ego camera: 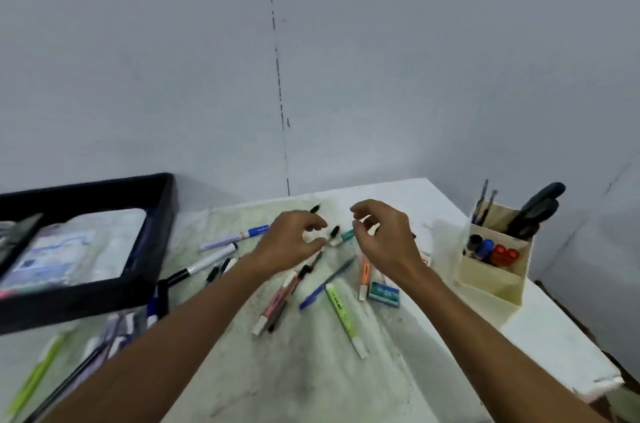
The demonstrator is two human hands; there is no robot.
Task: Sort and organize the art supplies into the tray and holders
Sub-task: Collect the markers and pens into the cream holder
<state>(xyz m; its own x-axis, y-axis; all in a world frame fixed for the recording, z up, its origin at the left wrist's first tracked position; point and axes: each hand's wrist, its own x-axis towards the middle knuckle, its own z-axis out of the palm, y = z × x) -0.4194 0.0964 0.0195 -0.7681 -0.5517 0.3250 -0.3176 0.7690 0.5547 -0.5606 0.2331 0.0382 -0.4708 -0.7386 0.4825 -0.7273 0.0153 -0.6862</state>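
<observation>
Partly done: holder [491,270] has some markers, but approx a dozen pens [343,315] lie loose left of it, w/ left hand [287,242] and right hand [384,239] over them, fingers loosely curled, holding nothing.

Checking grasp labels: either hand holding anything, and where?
Cannot tell for the left hand: curled fingers near a black-capped marker. The right hand holds nothing.
</observation>
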